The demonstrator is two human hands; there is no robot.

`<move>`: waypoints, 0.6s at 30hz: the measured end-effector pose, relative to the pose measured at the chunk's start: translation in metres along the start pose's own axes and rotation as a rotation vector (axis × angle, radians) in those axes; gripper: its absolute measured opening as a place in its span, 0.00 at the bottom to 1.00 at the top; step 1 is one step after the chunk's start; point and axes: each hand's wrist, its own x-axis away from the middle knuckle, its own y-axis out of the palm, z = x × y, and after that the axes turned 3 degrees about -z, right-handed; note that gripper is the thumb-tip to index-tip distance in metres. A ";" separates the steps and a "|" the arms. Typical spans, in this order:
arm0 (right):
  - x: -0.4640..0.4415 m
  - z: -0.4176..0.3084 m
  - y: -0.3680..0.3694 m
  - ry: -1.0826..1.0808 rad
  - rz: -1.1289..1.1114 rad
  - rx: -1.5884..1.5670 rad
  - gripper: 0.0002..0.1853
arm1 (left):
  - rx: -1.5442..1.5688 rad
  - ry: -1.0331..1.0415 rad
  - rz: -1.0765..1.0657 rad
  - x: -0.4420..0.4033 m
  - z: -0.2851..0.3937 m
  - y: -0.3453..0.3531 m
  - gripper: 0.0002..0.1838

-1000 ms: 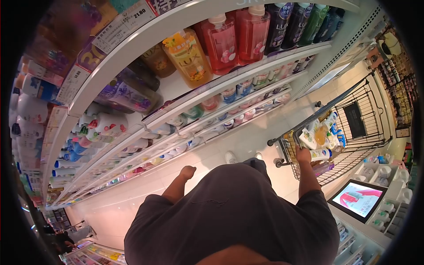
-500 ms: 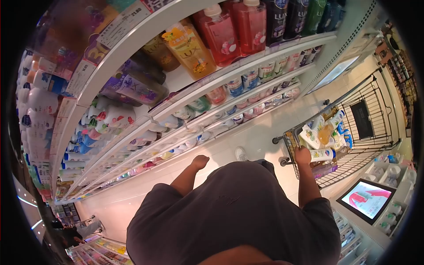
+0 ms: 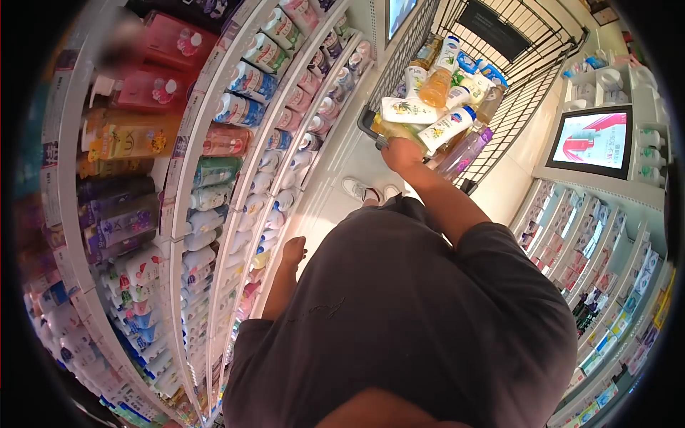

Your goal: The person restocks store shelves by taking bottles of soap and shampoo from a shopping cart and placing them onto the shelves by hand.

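Observation:
My right hand (image 3: pixel 403 155) is wrapped around the handle of a shopping cart (image 3: pixel 514 125), at the end closest to me. Several bottles lie heaped inside, among them a white bottle with a blue cap (image 3: pixel 447 130), another white bottle (image 3: pixel 410 110) and an amber bottle (image 3: pixel 436 87). Beside my body on the left hangs my left hand (image 3: pixel 293 252), its fingers loosely curled with nothing visible in them. It is apart from the shelf of bottles (image 3: pixel 246 246) to its left.
Tall shelving on the left holds pink bottles (image 3: pixel 160 89), yellow bottles (image 3: pixel 132 134) and many others. To the right, a display screen (image 3: pixel 591 141) sits above more stocked shelves (image 3: pixel 596 260). My shoes (image 3: pixel 360 190) stand on the pale floor behind the cart.
My view has swung to the right, so the cart now appears nearer the middle and the shelving stands more upright on the left. My right hand stays on the cart; my left hand still hangs low.

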 end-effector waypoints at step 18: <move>0.030 -0.010 0.031 -0.172 -0.003 -0.041 0.14 | 0.034 -0.127 0.023 0.078 -0.062 0.063 0.24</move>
